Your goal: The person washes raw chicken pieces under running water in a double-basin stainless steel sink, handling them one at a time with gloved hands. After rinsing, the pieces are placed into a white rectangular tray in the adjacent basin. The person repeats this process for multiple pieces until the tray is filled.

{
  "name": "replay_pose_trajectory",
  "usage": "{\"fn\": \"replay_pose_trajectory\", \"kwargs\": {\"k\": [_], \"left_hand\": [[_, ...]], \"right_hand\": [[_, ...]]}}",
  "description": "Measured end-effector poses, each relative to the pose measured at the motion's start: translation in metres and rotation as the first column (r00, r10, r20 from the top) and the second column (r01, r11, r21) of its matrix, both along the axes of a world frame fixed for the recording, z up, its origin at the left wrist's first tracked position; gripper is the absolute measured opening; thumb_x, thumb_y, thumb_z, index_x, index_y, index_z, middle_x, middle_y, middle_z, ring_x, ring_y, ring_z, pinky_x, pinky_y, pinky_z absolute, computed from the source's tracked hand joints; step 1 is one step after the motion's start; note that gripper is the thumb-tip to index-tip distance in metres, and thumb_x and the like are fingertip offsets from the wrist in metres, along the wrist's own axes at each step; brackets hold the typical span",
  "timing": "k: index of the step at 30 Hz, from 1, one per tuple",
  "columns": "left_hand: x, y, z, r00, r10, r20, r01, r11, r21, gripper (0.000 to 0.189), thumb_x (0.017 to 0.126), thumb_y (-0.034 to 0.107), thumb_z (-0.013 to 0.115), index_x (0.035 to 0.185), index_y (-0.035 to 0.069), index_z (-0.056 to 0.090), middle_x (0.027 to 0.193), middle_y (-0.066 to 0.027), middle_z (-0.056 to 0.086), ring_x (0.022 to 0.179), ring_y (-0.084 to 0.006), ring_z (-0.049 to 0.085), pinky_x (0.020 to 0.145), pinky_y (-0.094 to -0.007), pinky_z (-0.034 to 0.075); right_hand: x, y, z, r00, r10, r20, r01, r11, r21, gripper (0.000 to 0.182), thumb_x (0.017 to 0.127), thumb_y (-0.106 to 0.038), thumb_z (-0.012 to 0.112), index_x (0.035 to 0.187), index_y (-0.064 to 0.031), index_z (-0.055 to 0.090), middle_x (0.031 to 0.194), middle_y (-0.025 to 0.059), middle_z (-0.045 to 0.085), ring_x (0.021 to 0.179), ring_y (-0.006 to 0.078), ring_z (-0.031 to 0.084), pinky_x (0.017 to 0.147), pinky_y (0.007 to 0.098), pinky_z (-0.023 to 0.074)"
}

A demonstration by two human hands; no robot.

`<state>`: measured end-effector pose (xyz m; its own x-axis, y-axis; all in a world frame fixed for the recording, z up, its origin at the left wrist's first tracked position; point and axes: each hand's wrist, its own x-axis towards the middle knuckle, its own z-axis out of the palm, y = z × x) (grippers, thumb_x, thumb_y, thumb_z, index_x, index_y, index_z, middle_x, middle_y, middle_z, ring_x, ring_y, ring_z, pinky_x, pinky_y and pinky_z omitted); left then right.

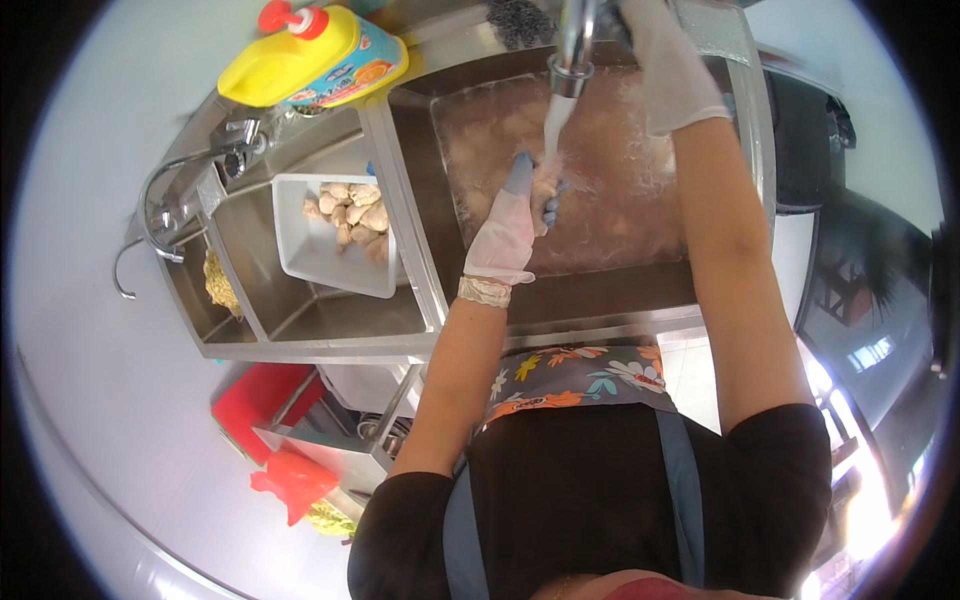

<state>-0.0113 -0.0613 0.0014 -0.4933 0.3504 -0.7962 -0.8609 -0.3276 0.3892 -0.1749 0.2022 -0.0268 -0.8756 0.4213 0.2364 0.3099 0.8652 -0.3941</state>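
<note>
My left hand [517, 210], in a pale glove with blue-grey fingers, is closed around a piece of raw meat [543, 196], perhaps chicken. Water [556, 131] from a metal faucet [574, 64] runs onto it. Below is a container of cloudy reddish water [600, 217] in the large steel sink, with pale pieces dimly visible under the surface. My right hand [637, 30], gloved too, reaches to the far edge of the sink beside the faucet; its fingers are dark and blurred, so its hold cannot be made out.
In the middle basin, a white plastic tub [334, 262] holds several pale meat pieces [356, 214]. A yellow detergent bottle [322, 60] stands on the back ledge, near a dark scouring pad [520, 24]. Another faucet [161, 202] arches over the left basins, where yellowish food [221, 285] lies.
</note>
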Motion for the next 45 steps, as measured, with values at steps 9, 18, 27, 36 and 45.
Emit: {"fn": "replay_pose_trajectory", "kwargs": {"k": [9,18,27,36,45], "left_hand": [[0.007,0.004,-0.009,0.988,-0.154,0.017,0.154,0.963,-0.222,0.057,0.09,0.062,0.031,0.088,0.011,0.055,0.068,-0.0033,0.052,0.043,-0.011,0.041,0.039,-0.0265,0.031],[0.023,0.002,0.006,0.976,-0.196,-0.095,0.163,0.946,-0.28,0.048,0.095,0.053,0.035,0.091,0.01,0.055,0.063,-0.0011,0.05,0.041,-0.0102,0.039,0.035,-0.0242,0.027],[0.044,0.006,-0.015,0.965,-0.259,0.037,0.251,0.877,-0.409,0.045,0.096,0.05,0.036,0.089,0.011,0.055,0.06,-0.0011,0.051,0.039,-0.0114,0.04,0.034,-0.0265,0.029],[0.118,-0.054,-0.171,0.367,-0.911,-0.188,0.381,0.332,-0.863,0.046,0.088,0.045,0.053,0.109,0.005,0.053,0.088,-0.0103,0.06,0.072,-0.022,0.06,0.062,-0.0355,0.047],[0.068,-0.064,0.021,0.943,-0.278,-0.184,0.025,0.608,-0.794,0.042,0.088,0.024,0.062,0.122,0.004,0.048,0.088,-0.0085,0.061,0.071,-0.0177,0.058,0.063,-0.0303,0.048]], "right_hand": [[0.095,-0.028,-0.011,0.898,0.44,0.027,-0.41,0.856,-0.314,0.037,0.091,-0.026,0.059,0.121,-0.0041,0.055,0.109,0.0083,0.06,0.098,0.0182,0.058,0.085,0.0328,0.048],[0.213,-0.14,0.024,0.911,0.409,0.05,0.168,-0.258,-0.951,0.031,0.095,-0.018,0.053,0.124,-0.006,0.051,0.103,0.0052,0.059,0.087,0.0122,0.056,0.067,0.0245,0.0484],[0.244,-0.168,-0.008,0.929,0.169,0.33,0.315,0.11,-0.943,0.031,0.094,-0.018,0.052,0.123,-0.0078,0.05,0.103,0.009,0.06,0.089,0.0167,0.057,0.074,0.0306,0.049],[0.214,-0.147,-0.105,0.594,0.46,0.66,-0.147,0.868,-0.474,0.035,0.089,-0.025,0.051,0.12,-0.0095,0.056,0.115,0.02,0.059,0.103,0.039,0.058,0.087,0.0444,0.0471],[0.135,-0.188,-0.171,0.639,0.702,0.315,-0.43,0.665,-0.611,0.044,0.085,-0.013,0.056,0.128,-0.0141,0.049,0.122,0.015,0.057,0.112,0.0328,0.055,0.09,0.0399,0.0468]]}}
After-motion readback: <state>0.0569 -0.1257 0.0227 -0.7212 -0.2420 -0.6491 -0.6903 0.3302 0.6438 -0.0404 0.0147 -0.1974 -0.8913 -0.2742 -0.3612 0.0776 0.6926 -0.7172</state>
